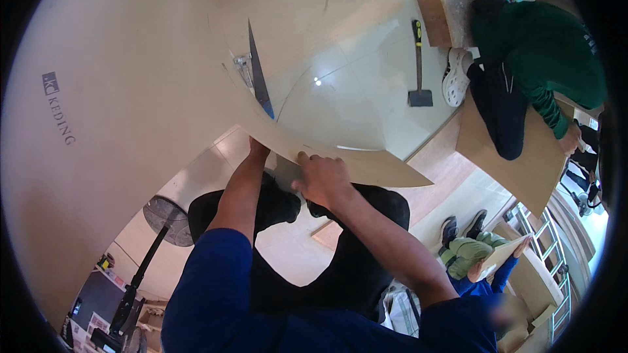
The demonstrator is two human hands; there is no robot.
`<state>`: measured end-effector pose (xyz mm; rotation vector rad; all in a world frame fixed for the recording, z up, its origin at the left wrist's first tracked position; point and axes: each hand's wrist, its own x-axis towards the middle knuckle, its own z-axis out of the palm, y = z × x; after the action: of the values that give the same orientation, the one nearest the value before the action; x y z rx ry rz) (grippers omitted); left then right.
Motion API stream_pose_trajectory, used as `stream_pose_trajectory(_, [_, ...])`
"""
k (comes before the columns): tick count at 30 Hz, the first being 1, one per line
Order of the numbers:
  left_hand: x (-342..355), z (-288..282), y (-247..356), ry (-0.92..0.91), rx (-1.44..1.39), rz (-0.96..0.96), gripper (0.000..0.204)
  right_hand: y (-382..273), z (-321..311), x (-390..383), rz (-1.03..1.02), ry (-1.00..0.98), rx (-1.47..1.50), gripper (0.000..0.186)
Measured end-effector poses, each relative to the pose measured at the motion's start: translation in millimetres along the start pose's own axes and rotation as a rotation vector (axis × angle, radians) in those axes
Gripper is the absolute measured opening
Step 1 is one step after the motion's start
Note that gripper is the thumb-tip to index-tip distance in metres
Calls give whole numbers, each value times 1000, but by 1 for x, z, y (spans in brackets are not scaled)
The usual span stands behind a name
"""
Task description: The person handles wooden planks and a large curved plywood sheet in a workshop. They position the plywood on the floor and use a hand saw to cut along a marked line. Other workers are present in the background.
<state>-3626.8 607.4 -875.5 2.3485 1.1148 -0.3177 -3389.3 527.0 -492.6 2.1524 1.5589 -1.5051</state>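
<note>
Your right hand (325, 180) seems clamped on the brown sheet (131, 104) just beyond your knees (387, 212), but your left hand's (259, 148) grip cannot be told, so uneven support might crease it.

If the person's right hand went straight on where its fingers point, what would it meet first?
Probably the brown board, which the right hand touches. Past the board's edge, roughly along that line, lies a long dark blade with a blue end; depth is unclear.
</note>
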Motion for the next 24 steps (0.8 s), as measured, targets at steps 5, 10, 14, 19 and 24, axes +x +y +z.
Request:
stream_pose_trajectory(5, [13, 13, -3, 213, 9, 65, 61, 7, -8, 11, -92, 101, -75, 22])
stream_pose_trajectory(10, [-10, -5, 21, -110, -27, -25, 41, -2, -14, 11, -221, 561, -24, 15])
stream_pose_trajectory(14, [-56, -52, 69, -262, 109, -15, 26, 3, -11, 22, -141, 633, -50, 18])
stream_pose_trajectory(19, [-111, -156, 93, -261, 390, 245, 21, -5, -28, -1, -26, 668, -21, 20])
stream_pose_trajectory(24, [-181, -272, 48, -426, 355, 287, 31, -46, -73, -20, -186, 773, 104, 20])
